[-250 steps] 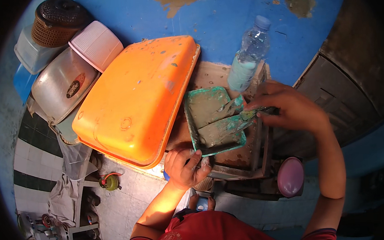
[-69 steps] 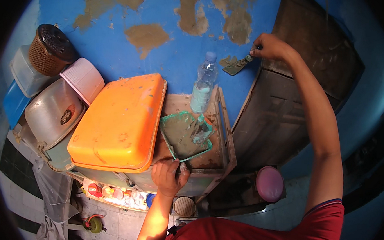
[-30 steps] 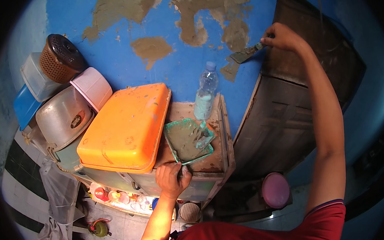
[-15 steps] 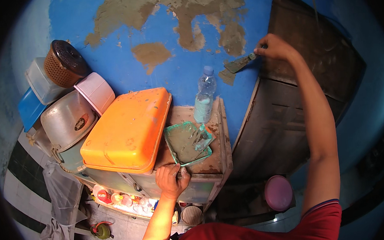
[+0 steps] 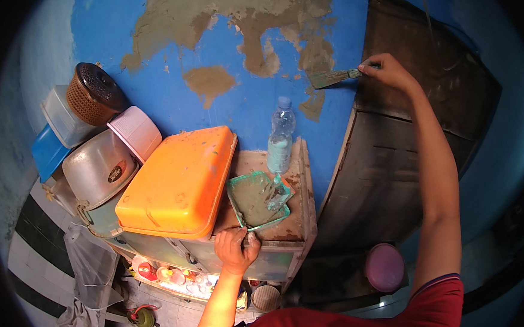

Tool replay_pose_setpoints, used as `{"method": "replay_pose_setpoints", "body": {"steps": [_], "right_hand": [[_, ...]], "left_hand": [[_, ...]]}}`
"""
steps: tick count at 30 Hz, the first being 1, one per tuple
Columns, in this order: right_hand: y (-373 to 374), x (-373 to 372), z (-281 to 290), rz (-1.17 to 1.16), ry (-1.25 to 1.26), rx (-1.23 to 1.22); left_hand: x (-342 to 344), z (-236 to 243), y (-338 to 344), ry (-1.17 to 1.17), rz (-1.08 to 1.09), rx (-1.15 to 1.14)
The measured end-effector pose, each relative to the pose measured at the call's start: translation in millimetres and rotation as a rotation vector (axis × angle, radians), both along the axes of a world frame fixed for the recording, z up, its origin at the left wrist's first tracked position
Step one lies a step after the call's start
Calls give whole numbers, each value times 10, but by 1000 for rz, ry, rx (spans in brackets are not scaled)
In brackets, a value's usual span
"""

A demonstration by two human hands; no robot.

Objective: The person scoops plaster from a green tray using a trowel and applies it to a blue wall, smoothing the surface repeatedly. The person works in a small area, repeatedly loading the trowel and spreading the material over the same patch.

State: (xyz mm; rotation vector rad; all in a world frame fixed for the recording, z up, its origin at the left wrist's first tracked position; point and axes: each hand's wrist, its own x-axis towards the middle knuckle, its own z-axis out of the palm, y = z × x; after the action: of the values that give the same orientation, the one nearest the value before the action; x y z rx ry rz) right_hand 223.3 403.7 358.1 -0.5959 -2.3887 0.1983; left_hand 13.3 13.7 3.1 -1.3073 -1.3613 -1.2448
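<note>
My right hand (image 5: pixel 386 72) is closed round the handle of a putty knife (image 5: pixel 335 77). Its mortar-smeared blade lies against the blue wall (image 5: pixel 259 113), at the upper end of a narrow grey-brown mortar patch (image 5: pixel 312 105). Lower down, my left hand (image 5: pixel 236 250) is closed at the cabinet's front edge, with fingertips on the near corner of a shallow green tray (image 5: pixel 268 224). Wet grey mortar (image 5: pixel 254 200) fills much of that tray. Behind it stands a capped clear plastic bottle (image 5: pixel 280 132) with a pale label.
An upturned orange basin (image 5: pixel 179 180) covers the left of the wooden cabinet top (image 5: pixel 303 203). Beyond it are stacked a metal pot (image 5: pixel 97 170), a pink tub (image 5: pixel 137 132) and a brown basket (image 5: pixel 93 96). A dark wooden panel (image 5: pixel 381 156) stands right; a pink round lid (image 5: pixel 384 268) sits low.
My right hand and the putty knife have moved slightly up the wall, and the blade has turned nearer to level. My left hand stays at the tray. The whole view has shifted a little.
</note>
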Motion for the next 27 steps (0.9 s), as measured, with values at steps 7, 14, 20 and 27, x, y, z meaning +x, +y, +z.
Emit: {"method": "replay_pose_setpoints", "body": {"steps": [7,14,20,27], "right_hand": [[-267,115,-3,12,20,-67],[-155,-387,-532,114,275,-265],[-2,-114,-673,32,392,-314],[-1180,231,-714,58,237,-113]], "left_hand": [[24,-56,-18,-21,6,10],[-24,-24,-4,-4,7,12],[-22,-16,-14,-20,11,-9],[15,-44,-14,-67,-29,-33]]}}
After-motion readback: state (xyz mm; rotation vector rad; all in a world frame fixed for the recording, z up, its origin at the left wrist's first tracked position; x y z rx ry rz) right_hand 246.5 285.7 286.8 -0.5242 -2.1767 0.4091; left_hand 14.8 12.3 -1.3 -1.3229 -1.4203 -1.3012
